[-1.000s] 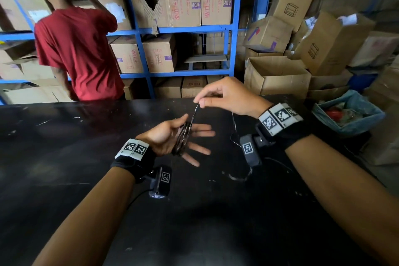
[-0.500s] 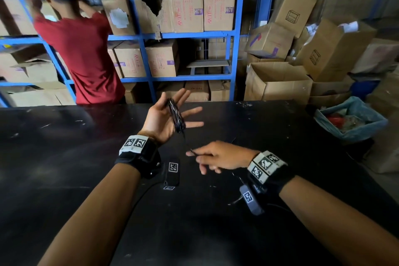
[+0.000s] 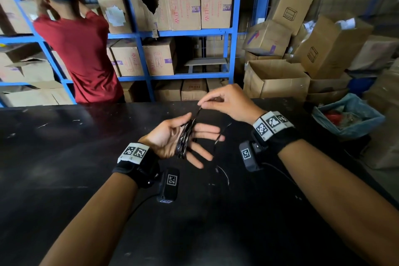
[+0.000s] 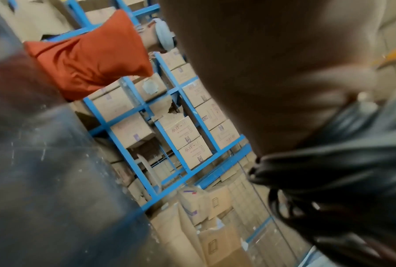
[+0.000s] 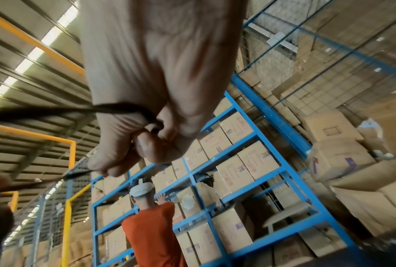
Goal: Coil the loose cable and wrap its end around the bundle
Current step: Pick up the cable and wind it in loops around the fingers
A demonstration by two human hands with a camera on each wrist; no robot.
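A black cable coil is looped round my left hand, which floats palm up over the table with straight, spread fingers. Just above those fingers, my right hand pinches the cable strand between thumb and forefinger, and the strand runs taut down into the coil. The loose tail hangs past the left fingertips onto the table. In the left wrist view the coil crosses the palm. In the right wrist view the cable passes over my right hand into the pinch.
The black table spreads under both arms. Behind it a person in a red shirt stands at blue shelving full of cartons. Open cardboard boxes and a blue bin sit at the right.
My right hand has risen from low near the table to above the left fingers, bringing the strand up over the coil. The left hand has tipped down from upright to flatter.
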